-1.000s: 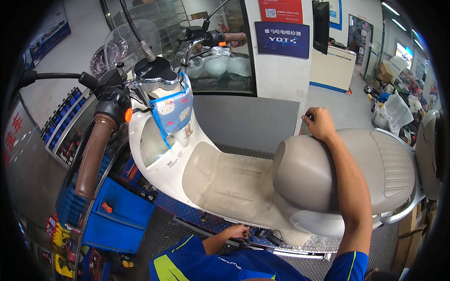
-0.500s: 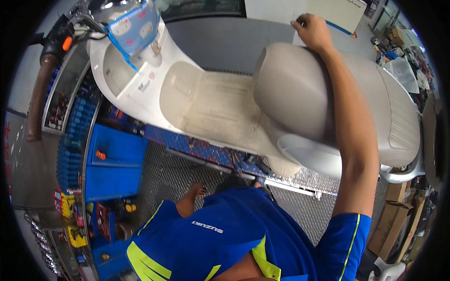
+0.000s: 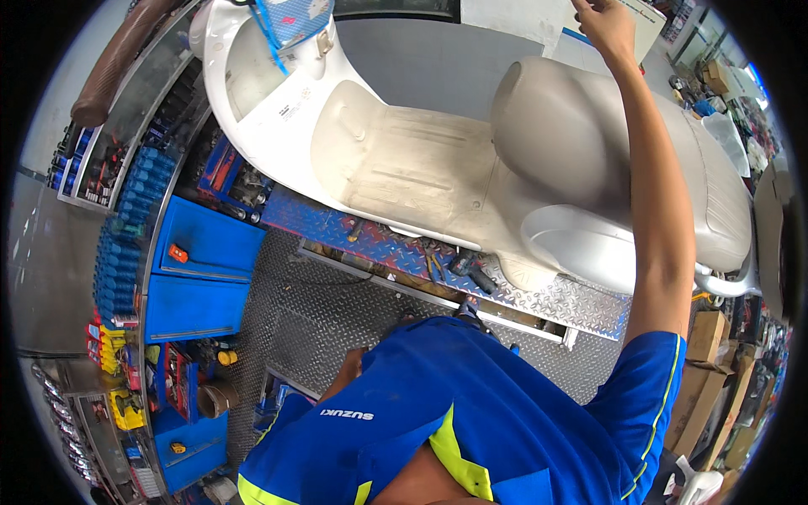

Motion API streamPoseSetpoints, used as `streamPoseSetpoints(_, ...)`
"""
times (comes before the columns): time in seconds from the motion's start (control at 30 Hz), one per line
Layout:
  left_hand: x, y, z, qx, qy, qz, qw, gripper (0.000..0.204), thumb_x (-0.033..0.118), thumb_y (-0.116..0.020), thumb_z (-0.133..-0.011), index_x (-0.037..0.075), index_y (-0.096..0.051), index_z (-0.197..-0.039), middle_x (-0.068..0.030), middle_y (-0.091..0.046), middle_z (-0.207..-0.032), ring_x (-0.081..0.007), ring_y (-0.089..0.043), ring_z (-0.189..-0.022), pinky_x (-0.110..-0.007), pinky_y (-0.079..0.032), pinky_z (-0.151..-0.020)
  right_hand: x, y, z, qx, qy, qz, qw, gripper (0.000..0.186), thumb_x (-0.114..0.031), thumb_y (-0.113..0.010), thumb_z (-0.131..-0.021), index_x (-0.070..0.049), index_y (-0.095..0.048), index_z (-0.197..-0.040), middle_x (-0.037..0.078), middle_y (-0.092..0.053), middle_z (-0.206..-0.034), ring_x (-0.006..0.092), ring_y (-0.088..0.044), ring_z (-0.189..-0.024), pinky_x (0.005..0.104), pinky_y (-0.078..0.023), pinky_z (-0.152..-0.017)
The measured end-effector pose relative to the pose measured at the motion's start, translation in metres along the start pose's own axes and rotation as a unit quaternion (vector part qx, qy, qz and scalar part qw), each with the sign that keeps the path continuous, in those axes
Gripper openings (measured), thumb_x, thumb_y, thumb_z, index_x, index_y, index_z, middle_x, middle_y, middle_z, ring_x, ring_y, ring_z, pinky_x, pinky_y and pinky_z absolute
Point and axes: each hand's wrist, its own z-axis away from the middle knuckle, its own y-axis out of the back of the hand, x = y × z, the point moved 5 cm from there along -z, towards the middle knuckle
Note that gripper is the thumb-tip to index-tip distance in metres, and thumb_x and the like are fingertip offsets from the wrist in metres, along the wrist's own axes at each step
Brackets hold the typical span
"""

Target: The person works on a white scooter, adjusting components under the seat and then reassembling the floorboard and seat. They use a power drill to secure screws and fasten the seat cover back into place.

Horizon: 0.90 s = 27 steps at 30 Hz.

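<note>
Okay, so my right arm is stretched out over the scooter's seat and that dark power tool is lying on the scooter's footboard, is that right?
Not quite: the head view shows the dark power tool on the blue tread-plate platform beside the scooter's footboard. Your right arm is stretched over the seat.

From here I see the right arm stretched over the seat, right hand beyond its far side; the left hand, partly hidden, hangs low on its near side.
</note>
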Motion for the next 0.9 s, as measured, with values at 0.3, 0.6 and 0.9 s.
streamPoseSetpoints(0.3, 0.033, 0.126, 0.017, -0.040, -0.063, -0.267, 0.961, 0.030, 0.024, -0.055, -0.104, -0.003, -0.065, -0.111, -0.0177, -0.068, -0.095, -0.0324, -0.067, -0.072, -0.049, -0.056, -0.062, -0.165, -0.068, 0.318, -0.413, 0.075, -0.232, 0.878, 0.021, -0.021, -0.075, -0.092, -0.003, -0.072, -0.104, 0.015, -0.071, -0.080, 0.0262, -0.068, -0.069, 0.0394, -0.052, -0.065)
streamPoseSetpoints(0.6, 0.062, 0.194, 0.000, -0.051, -0.042, -0.267, 0.962, 0.033, 0.026, -0.055, -0.104, -0.004, -0.066, -0.097, -0.0156, -0.066, -0.086, -0.0281, -0.063, -0.068, -0.043, -0.055, -0.062, 0.095, -0.139, 0.628, -0.587, -0.233, 0.119, 0.766, 0.061, -0.049, -0.083, -0.078, -0.004, -0.074, -0.118, 0.027, -0.071, -0.116, 0.0423, -0.069, -0.109, 0.0463, -0.055, -0.097)
streamPoseSetpoints(0.9, 0.249, 0.065, 0.009, 0.054, -0.214, -0.270, 0.937, 0.028, 0.023, -0.069, -0.095, -0.004, -0.067, -0.086, -0.0174, -0.067, -0.079, -0.0309, -0.065, -0.066, -0.043, -0.053, -0.062, 0.232, -0.107, 0.687, -0.457, -0.380, 0.245, 0.766, 0.057, -0.040, -0.083, -0.078, 0.000, -0.071, -0.116, 0.027, -0.072, -0.115, 0.0398, -0.070, -0.111, 0.0474, -0.056, -0.097)
